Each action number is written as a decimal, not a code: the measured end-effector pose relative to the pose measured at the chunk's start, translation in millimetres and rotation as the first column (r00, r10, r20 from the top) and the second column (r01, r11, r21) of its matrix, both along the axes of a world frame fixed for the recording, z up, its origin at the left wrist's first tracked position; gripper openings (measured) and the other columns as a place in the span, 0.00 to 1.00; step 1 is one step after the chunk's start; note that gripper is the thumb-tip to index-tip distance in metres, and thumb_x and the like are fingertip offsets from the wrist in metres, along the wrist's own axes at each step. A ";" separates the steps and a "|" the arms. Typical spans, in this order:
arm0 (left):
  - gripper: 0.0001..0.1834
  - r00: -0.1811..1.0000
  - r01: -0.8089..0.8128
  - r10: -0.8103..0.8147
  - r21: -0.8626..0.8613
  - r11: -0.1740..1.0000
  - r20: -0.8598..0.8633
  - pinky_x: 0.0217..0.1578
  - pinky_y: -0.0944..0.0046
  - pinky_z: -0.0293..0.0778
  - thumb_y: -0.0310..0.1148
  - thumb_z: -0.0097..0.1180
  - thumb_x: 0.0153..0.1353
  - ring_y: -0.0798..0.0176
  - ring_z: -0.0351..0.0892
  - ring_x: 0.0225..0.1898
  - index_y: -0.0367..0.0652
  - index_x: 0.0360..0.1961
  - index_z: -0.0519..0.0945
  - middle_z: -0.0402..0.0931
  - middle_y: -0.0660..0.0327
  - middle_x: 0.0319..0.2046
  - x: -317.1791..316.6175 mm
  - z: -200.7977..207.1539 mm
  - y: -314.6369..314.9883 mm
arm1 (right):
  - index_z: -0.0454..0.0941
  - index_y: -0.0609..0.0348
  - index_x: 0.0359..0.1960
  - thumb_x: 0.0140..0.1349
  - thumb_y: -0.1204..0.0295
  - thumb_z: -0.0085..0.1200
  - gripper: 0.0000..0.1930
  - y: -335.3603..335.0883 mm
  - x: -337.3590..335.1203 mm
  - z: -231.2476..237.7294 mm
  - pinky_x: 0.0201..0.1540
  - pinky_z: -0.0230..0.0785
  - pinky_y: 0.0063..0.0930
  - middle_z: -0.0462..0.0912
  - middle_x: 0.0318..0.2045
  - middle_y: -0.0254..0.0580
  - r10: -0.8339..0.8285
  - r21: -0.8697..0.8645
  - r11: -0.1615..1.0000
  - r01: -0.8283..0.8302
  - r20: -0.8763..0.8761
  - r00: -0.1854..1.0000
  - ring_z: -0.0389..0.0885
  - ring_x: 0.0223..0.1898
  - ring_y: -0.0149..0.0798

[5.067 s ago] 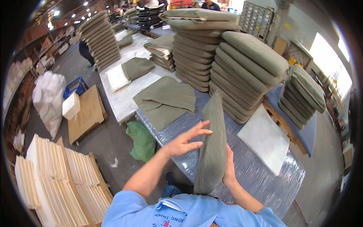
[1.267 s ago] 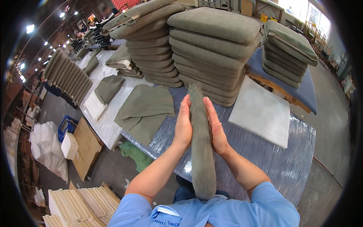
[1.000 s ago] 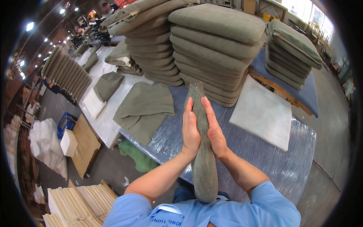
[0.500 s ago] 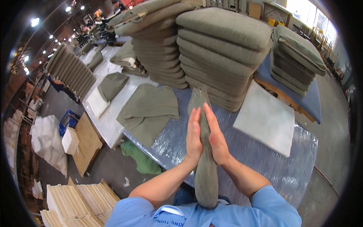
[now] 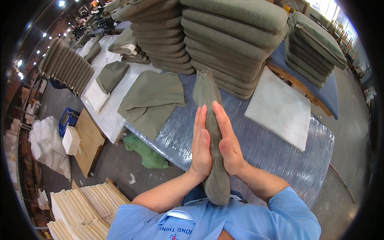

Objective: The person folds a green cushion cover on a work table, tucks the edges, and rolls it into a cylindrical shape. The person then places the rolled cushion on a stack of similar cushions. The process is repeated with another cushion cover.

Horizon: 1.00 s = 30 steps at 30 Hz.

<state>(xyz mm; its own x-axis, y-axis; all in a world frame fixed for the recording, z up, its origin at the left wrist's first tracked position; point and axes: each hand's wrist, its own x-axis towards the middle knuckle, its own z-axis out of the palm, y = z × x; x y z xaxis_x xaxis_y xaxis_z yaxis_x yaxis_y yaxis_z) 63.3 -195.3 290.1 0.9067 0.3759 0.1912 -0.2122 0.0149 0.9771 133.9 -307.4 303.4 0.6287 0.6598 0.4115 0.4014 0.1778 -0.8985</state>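
Note:
Between my palms a grey-green fabric-covered cushion (image 5: 216, 168) stands on edge, its rounded near end close to my shirt. Loose, frayed cover fabric sticks out at its far end. My left hand (image 5: 201, 148) lies flat along its left face with fingers straight, pointing away from me. Against the right face presses my right hand (image 5: 229, 140), also with straight fingers. Together they hold the cushion above the plastic-wrapped table (image 5: 276, 148). A folded grey-green fabric cover (image 5: 152, 100) lies to the left of my hands. On the right rests a white padding sheet (image 5: 280, 110).
Tall stacks of grey-green cushions (image 5: 232, 44) rise at the table's far side. Another cushion stack (image 5: 310, 48) stands on a blue surface at right. Cream foam pieces (image 5: 80, 204), a cardboard sheet (image 5: 90, 144) and a white plastic bag (image 5: 48, 144) sit at lower left.
My view has tilted down slightly, so the table and stacks sit higher. Both hands stay pressed to the cushion, and more of the loose fabric shows beyond my fingertips.

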 end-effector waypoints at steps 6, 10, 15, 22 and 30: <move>0.40 1.000 -0.002 0.002 -0.102 0.995 0.003 0.80 0.51 0.45 0.58 0.28 0.84 0.48 0.47 0.83 0.42 0.85 0.49 0.49 0.45 0.83 21.8 -7.7 19.0 | 0.29 0.57 0.85 0.71 0.23 0.25 0.58 -1.1 23.0 -16.3 0.84 0.27 0.49 0.34 0.85 0.58 0.093 0.279 0.960 -0.002 -0.316 0.944 0.33 0.86 0.53; 0.43 0.996 -0.029 0.002 -0.318 0.948 -0.084 0.80 0.50 0.46 0.64 0.34 0.82 0.46 0.50 0.82 0.48 0.85 0.50 0.50 0.43 0.82 86.5 -10.7 41.1 | 0.30 0.49 0.86 0.72 0.24 0.27 0.55 26.7 88.9 -59.4 0.84 0.26 0.49 0.33 0.85 0.58 0.034 0.279 0.957 0.074 -0.364 0.931 0.30 0.86 0.52; 0.43 0.995 -0.051 0.030 -0.226 0.973 -0.099 0.79 0.52 0.49 0.65 0.31 0.82 0.47 0.53 0.81 0.46 0.85 0.51 0.53 0.41 0.80 141.3 -10.2 63.7 | 0.30 0.51 0.86 0.72 0.24 0.27 0.55 50.2 108.3 -60.0 0.85 0.24 0.48 0.33 0.85 0.60 0.050 0.293 0.955 0.056 -0.342 0.938 0.29 0.86 0.53; 0.43 0.995 -0.069 0.060 -0.128 0.989 -0.075 0.78 0.55 0.53 0.63 0.27 0.83 0.50 0.56 0.80 0.41 0.84 0.52 0.55 0.42 0.79 148.6 -28.6 52.3 | 0.31 0.54 0.86 0.72 0.24 0.26 0.56 46.2 109.6 -56.9 0.84 0.23 0.47 0.32 0.85 0.59 -0.012 0.210 0.975 0.067 -0.252 0.968 0.28 0.86 0.52; 0.43 0.989 -0.144 0.148 -0.095 0.985 0.031 0.77 0.55 0.54 0.63 0.28 0.83 0.51 0.59 0.78 0.40 0.84 0.53 0.58 0.44 0.78 146.7 -47.4 44.5 | 0.33 0.58 0.86 0.76 0.29 0.27 0.53 45.1 108.1 -35.7 0.84 0.25 0.46 0.33 0.86 0.54 -0.047 0.095 0.994 0.059 -0.116 0.992 0.29 0.86 0.51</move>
<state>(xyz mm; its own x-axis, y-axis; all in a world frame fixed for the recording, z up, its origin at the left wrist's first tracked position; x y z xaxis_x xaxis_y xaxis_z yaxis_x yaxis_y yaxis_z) 210.0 -150.7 242.7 0.8337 0.5212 0.1825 -0.2555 0.0712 0.9642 242.1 -262.3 267.7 0.7082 0.5841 0.3966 0.3089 0.2488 -0.9180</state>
